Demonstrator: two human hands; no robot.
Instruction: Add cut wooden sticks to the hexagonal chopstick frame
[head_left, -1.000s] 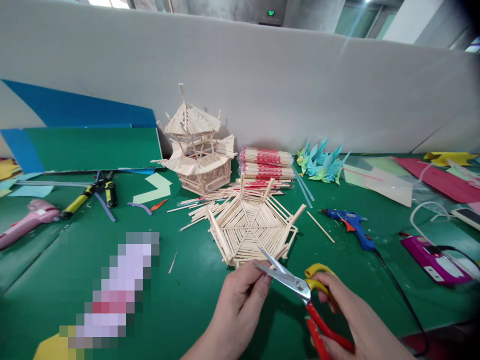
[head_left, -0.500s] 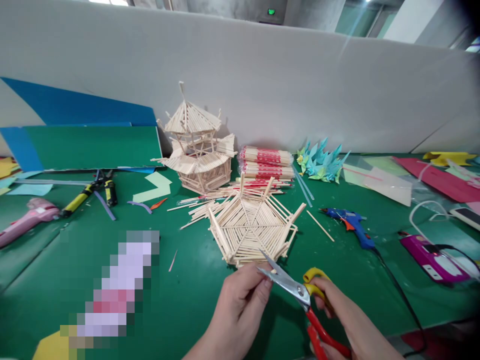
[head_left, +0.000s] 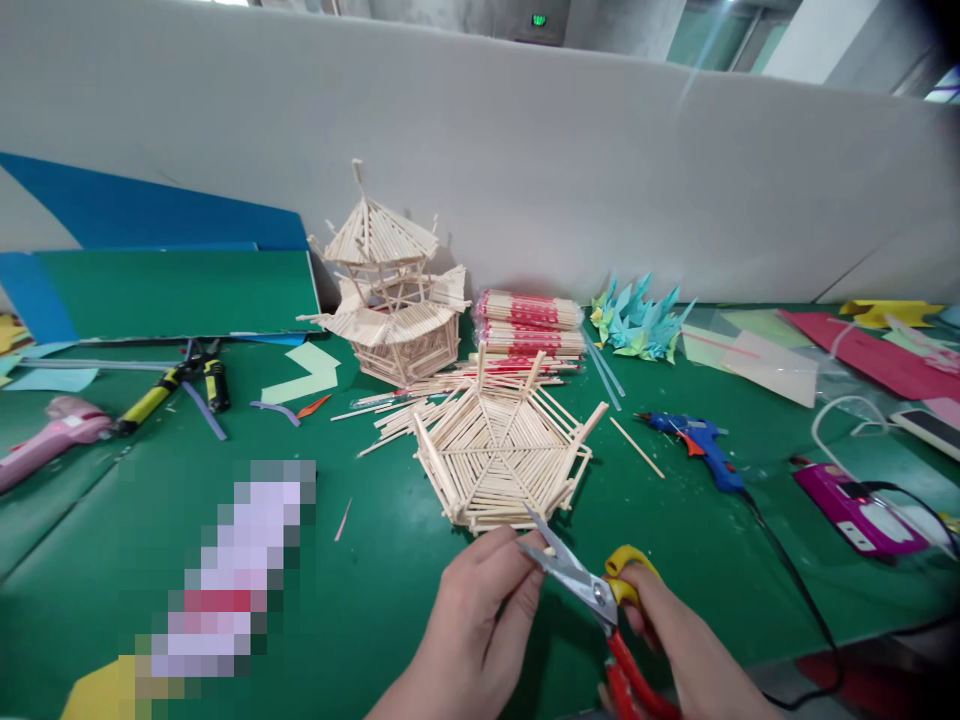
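My right hand (head_left: 675,640) grips a pair of scissors (head_left: 574,575) by a yellow and a red handle loop, its blades parted. The fingers of my left hand (head_left: 480,610) are pinched around a wooden stick (head_left: 550,551); only its pale tip shows, lying between the blades. Most of that stick is hidden by my fingers. Just beyond both hands lies an eight-sided stick frame (head_left: 499,450) with a web-like floor and several upright posts. Behind it stands a tiered stick pagoda (head_left: 394,290).
Loose sticks (head_left: 401,425) and wrapped stick bundles (head_left: 529,325) lie at the back. A blue glue gun (head_left: 697,445) and a magenta device (head_left: 859,510) with cables are at right. Pliers (head_left: 184,385), a pink glue gun (head_left: 56,440) and a blurred-out object (head_left: 240,570) are at left.
The scissors and my right hand have shifted slightly, with the blades still around the stick's tip. My left hand keeps its pinch. The whole view has moved a little.
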